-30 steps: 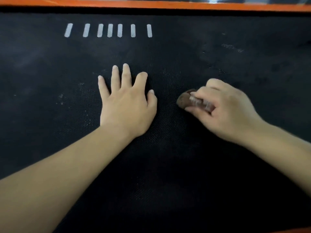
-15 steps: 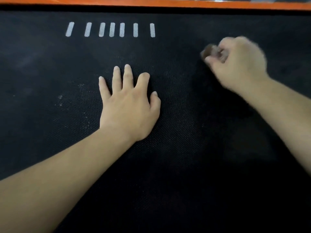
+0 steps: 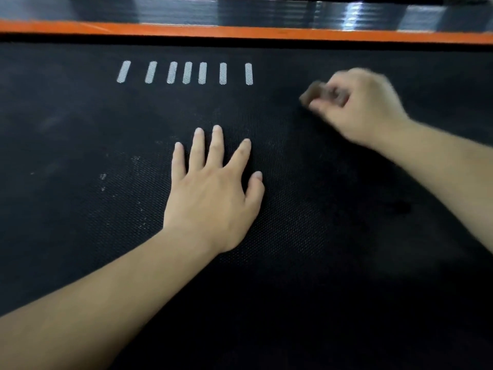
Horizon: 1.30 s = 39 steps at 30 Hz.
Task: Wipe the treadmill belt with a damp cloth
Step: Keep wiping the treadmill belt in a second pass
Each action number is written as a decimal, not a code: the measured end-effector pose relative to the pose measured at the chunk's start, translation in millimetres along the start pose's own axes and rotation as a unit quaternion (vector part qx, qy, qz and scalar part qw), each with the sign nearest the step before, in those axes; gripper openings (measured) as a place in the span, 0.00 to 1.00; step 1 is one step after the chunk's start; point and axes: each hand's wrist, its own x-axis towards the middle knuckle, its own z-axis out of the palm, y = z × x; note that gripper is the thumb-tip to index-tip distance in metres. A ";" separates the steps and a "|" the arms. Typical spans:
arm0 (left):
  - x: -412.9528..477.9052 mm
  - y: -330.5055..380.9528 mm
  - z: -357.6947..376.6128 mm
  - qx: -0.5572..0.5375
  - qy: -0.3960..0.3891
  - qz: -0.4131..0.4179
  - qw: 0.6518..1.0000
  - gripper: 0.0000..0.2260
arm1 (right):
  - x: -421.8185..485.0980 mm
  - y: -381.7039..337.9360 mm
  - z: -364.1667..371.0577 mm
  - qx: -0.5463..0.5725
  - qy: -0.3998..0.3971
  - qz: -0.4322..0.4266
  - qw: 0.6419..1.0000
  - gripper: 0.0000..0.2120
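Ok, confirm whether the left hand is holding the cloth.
No, the left hand lies flat on the belt; the right hand grips the cloth.

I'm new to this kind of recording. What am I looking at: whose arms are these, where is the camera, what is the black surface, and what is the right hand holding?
There is no robot here. A person works with two bare hands, and the only camera sits on their head, looking forward and down. The black textured surface is a treadmill belt, bordered at its far edge by an orange strip. A row of seven white dashes is printed on it, and pale specks lie to the left of the left hand. That hand lies flat on the belt with fingers spread and holds nothing. The right hand is blurred. It grips a small, bunched-up brownish cloth, to the right of the dashes.
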 end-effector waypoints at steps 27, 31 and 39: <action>-0.4 0.1 2.5 0.013 0.009 0.004 1.000 0.30 | 38.8 28.5 3.6 -0.061 0.035 0.066 0.995 0.12; 1.0 -0.2 1.6 0.017 0.008 -0.001 1.000 0.31 | 19.4 45.8 -14.4 -0.074 0.097 0.187 0.975 0.15; 0.3 0.2 2.1 0.013 -0.002 -0.002 1.000 0.31 | -58.0 26.3 -32.2 -0.056 0.037 0.091 0.994 0.16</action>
